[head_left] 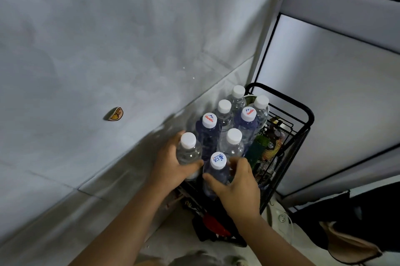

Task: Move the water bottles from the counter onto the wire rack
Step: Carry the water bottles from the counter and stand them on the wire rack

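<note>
Pale grey wall (pixel 108 38) fills the left and centre of the downward view, with one small rounded sticker (pixel 115 114) on it. At lower centre, a person's two bare arms reach in. Left hand (pixel 173 164) wraps around a clear water bottle (pixel 188 153) with a plain white cap, at the near left of the cluster. Right hand (pixel 237 181) curls its fingers around a blue-tinted bottle (pixel 217 170) whose cap carries blue writing. Eight capped bottles in all stand upright, packed together on the black wire rack (pixel 287 142). Two caps have red lettering, five are plain. Right of the rack stands a white fabric wardrobe (pixel 335 92).
</note>
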Tool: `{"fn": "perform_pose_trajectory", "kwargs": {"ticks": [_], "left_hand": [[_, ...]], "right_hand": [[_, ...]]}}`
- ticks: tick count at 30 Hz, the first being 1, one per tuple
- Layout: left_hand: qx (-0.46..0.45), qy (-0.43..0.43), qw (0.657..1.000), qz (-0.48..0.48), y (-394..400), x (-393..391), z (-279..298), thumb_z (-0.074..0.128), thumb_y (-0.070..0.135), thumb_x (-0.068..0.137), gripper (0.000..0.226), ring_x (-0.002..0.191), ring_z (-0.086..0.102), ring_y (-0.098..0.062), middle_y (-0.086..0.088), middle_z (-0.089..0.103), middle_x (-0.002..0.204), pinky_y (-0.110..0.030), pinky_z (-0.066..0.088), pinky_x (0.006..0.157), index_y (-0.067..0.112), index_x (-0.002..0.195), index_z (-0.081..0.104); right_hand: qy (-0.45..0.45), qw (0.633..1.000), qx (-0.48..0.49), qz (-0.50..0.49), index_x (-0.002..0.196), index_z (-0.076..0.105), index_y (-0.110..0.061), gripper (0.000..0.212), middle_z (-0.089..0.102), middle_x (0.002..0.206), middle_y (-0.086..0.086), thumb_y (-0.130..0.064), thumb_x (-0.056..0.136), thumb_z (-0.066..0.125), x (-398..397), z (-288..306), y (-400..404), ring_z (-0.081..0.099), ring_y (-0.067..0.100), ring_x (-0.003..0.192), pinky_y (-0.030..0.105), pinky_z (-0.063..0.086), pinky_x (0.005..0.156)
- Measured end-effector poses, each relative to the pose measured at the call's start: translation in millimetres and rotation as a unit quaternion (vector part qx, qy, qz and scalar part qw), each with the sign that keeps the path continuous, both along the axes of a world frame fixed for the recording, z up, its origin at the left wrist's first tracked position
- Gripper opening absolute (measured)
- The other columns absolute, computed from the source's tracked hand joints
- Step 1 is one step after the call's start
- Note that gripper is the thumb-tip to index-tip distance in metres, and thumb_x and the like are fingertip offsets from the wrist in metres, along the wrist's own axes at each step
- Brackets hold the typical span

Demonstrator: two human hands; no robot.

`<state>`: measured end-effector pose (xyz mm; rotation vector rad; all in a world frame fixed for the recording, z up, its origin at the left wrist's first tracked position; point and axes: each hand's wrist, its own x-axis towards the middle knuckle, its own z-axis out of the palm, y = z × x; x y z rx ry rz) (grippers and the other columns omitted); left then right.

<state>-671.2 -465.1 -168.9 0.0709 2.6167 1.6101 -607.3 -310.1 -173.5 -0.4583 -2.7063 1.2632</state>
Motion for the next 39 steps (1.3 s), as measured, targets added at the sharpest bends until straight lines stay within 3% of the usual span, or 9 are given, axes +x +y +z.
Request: {"fn": "perform_pose_trajectory", "kwargs": {"ticks": [3, 6, 9, 15, 23, 28, 30, 33, 39], "left_hand": [[-0.003, 0.056, 0.998, 0.026, -1.4, 4.1, 11.2, 0.08, 0.027, 0.067, 0.073, 0.107, 0.055, 0.004, 0.016, 0.058, 0.119, -0.015, 0.042, 0.091, 0.041, 0.128, 0.044], [-0.055, 0.123, 0.991, 0.004, -2.2, 0.2, 19.8, 0.077, 0.017, 0.072, 0.064, 0.105, 0.058, -0.003, 0.009, 0.062, 0.117, -0.017, 0.045, 0.088, 0.028, 0.13, 0.051], [-0.087, 0.117, 0.989, 0.001, -2.2, -4.2, 22.8, 0.076, 0.013, 0.073, 0.047, 0.1, 0.066, -0.013, 0.003, 0.069, 0.113, -0.024, 0.05, 0.085, 0.024, 0.118, 0.063], [-0.085, 0.118, 0.989, 0.011, -0.1, -4.2, 23.8, 0.076, 0.012, 0.073, 0.043, 0.097, 0.067, -0.015, 0.0, 0.071, 0.11, -0.031, 0.053, 0.086, 0.021, 0.113, 0.067], [-0.11, 0.106, 0.988, 0.005, -2.2, -4.2, 27.6, 0.073, 0.012, 0.075, 0.047, 0.1, 0.063, -0.009, 0.001, 0.068, 0.117, -0.021, 0.047, 0.086, 0.023, 0.119, 0.063], [-0.11, 0.095, 0.989, 0.008, 0.2, -4.5, 36.1, 0.072, 0.023, 0.077, 0.05, 0.103, 0.062, -0.01, 0.004, 0.065, 0.118, -0.022, 0.046, 0.086, 0.023, 0.124, 0.059], [-0.115, 0.124, 0.986, 0.008, 5.2, -6.7, 41.4, 0.071, 0.021, 0.078, 0.047, 0.1, 0.059, -0.006, 0.005, 0.064, 0.117, -0.009, 0.04, 0.085, 0.022, 0.124, 0.059], [-0.128, 0.167, 0.978, -0.01, 17.7, -9.6, 50.7, 0.067, 0.013, 0.08, 0.042, 0.103, 0.047, 0.006, 0.011, 0.058, 0.115, 0.01, 0.023, 0.082, 0.018, 0.122, 0.062], [-0.156, 0.145, 0.977, -0.031, 25.9, -11.5, 56.0, 0.066, 0.016, 0.082, 0.041, 0.114, 0.047, -0.004, -0.004, 0.058, 0.13, 0.001, 0.023, 0.091, 0.017, 0.123, 0.061]], "right_hand": [[0.075, 0.997, 0.006, 0.016, 0.11, 0.049, -0.024, 0.055, 0.051, 0.104, -0.01, -0.046, 0.065, 0.074, -6.0, 14.7, 2.0, 0.055, 0.011, 0.097, 0.03, 0.051, 0.077], [0.088, 0.993, 0.025, 0.07, 0.113, 0.055, -0.02, 0.049, 0.054, 0.112, -0.006, -0.034, 0.071, 0.074, -15.4, 25.5, 5.3, 0.055, 0.011, 0.098, 0.027, 0.049, 0.078], [0.063, 0.991, 0.031, 0.114, 0.101, 0.06, -0.017, 0.03, 0.06, 0.102, 0.001, -0.028, 0.075, 0.071, -21.4, 29.6, 5.4, 0.059, 0.02, 0.09, 0.031, 0.048, 0.075], [0.081, 0.988, 0.038, 0.123, 0.1, 0.058, -0.014, 0.027, 0.061, 0.1, 0.003, -0.024, 0.077, 0.069, -25.8, 28.7, -0.3, 0.057, 0.019, 0.086, 0.029, 0.045, 0.075], [0.045, 0.988, -0.007, 0.147, 0.097, 0.059, -0.013, 0.032, 0.063, 0.096, 0.005, -0.021, 0.071, 0.076, -37.5, 30.6, 5.7, 0.058, 0.016, 0.083, 0.036, 0.054, 0.075], [0.068, 0.988, -0.022, 0.137, 0.098, 0.061, -0.019, 0.034, 0.062, 0.09, -0.004, -0.036, 0.072, 0.075, -32.1, 38.4, 22.4, 0.057, 0.008, 0.077, 0.02, 0.05, 0.068], [0.105, 0.99, -0.023, 0.097, 0.089, 0.06, -0.021, 0.025, 0.059, 0.083, -0.005, -0.036, 0.074, 0.073, -31.5, 43.4, 31.2, 0.054, 0.004, 0.069, 0.013, 0.045, 0.06], [0.11, 0.993, -0.022, 0.046, 0.097, 0.059, -0.019, 0.023, 0.056, 0.098, -0.003, -0.032, 0.08, 0.066, -33.9, 51.5, 41.1, 0.054, 0.005, 0.073, 0.025, 0.052, 0.068], [0.061, 0.994, -0.03, 0.089, 0.109, 0.064, -0.013, 0.025, 0.054, 0.11, 0.003, -0.019, 0.085, 0.062, -33.9, 53.1, 50.4, 0.057, 0.018, 0.096, 0.041, 0.053, 0.086]]}}
